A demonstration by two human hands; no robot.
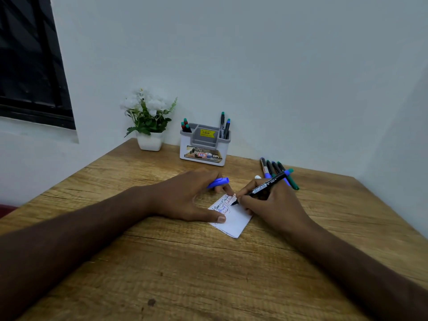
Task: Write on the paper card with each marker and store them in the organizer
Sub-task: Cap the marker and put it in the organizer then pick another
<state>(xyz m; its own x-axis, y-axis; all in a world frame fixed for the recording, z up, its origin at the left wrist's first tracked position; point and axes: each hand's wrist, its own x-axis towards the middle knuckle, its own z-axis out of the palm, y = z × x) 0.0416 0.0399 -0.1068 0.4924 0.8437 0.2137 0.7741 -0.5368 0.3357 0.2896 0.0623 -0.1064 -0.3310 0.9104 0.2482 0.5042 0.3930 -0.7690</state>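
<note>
Right hand (271,202) fingers clamp the marker (264,187), tip down-left on the card (234,218), tail up-right.

White paper card (234,222), blue cap (218,182), black marker (266,186), brown wood-grain table (185,262).

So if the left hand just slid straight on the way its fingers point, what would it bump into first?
Probably the right hand: the left hand, holding a blue cap, points rightward across the paper card toward it. Depth is hard to judge.
</note>
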